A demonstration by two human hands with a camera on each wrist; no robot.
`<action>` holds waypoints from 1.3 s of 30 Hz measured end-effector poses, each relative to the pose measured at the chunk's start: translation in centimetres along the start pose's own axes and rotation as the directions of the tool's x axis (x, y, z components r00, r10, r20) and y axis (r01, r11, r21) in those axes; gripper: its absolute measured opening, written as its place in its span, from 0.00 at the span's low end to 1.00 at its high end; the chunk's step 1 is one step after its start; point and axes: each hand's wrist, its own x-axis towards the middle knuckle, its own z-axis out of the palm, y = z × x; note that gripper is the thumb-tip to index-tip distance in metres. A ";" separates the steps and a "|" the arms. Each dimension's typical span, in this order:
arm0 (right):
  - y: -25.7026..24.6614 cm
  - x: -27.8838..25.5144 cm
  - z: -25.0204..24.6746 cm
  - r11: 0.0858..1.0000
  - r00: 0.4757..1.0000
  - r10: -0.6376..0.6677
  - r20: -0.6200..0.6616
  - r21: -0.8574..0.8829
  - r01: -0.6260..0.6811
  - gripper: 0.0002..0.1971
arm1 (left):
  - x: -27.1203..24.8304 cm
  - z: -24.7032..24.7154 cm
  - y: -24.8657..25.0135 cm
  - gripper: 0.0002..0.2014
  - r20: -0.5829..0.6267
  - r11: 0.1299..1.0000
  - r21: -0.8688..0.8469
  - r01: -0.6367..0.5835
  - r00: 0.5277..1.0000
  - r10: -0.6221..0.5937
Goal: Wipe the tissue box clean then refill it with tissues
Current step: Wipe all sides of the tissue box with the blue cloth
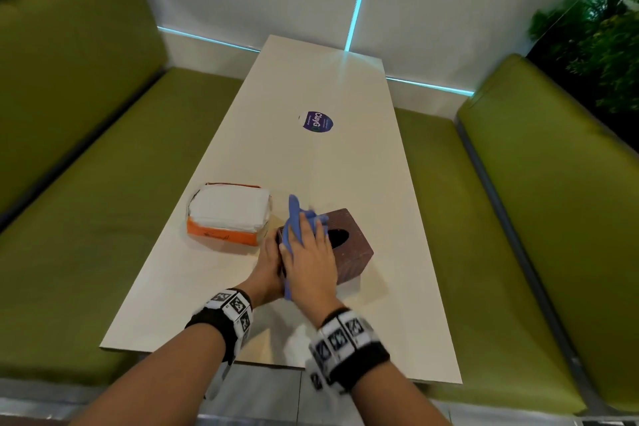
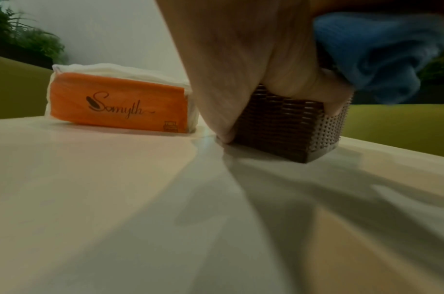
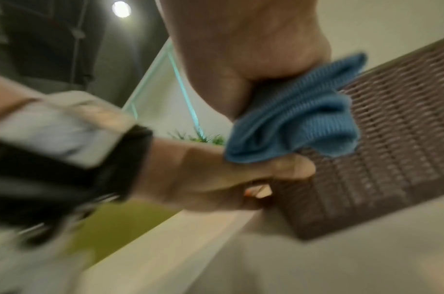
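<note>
Green padded benches (image 1: pixel 103 156) flank a long pale table (image 1: pixel 311 162) in the head view, where a dark brown woven tissue box with an oval slot in its top (image 1: pixel 349 249) stands near the table's near end, just beside an orange-wrapped pack of white tissues (image 1: pixel 226 214). The left hand (image 1: pixel 268 268) clasps the box's near left corner, while the right hand (image 1: pixel 309 259) lies flat over the top with a blue ribbed cloth (image 1: pixel 294 218) pressed beneath its extended fingers, the cloth spilling out past the fingertips and the heel of the palm. From the left wrist, the left hand's thumb (image 2: pixel 221 79) runs down the box's woven side to the tabletop and its fingers curl over the upper edge, steadying the box; the cloth bunches above. From the right wrist, which is blurred, the right hand's thumb and palm pinch a fold of the cloth against the box's woven side, and the left hand's thumb lies along the edge below. Wiping appears to be the step in hand, with refilling not yet begun. The next move probably calls for working the cloth over the remaining faces while the left hand braces, then setting the cloth down and reaching for the tissue pack.
</note>
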 end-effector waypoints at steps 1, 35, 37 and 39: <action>0.8 1.1 -0.4 0.998 0.999 0.002 0.048 -0.058 0.001 0.28 | -0.1 -0.1 -0.1 0.60 0.015 1.000 -0.004 -0.004 1.000 0.004; 7.5 1.7 -1.1 0.912 0.953 0.299 0.043 -0.306 -0.272 0.26 | 0.9 -0.6 -0.7 0.71 0.063 0.997 0.008 -0.083 0.995 0.082; 4.3 -0.3 -0.3 0.921 0.983 0.165 0.080 -0.370 -0.124 0.24 | 0.9 -0.4 -0.9 0.72 0.052 0.997 0.009 -0.078 0.996 0.077; 0.4 -2.2 0.1 0.973 0.995 0.039 0.097 -0.230 -0.016 0.23 | 1.0 -0.4 -0.9 0.67 0.052 0.998 -0.004 -0.067 0.996 0.067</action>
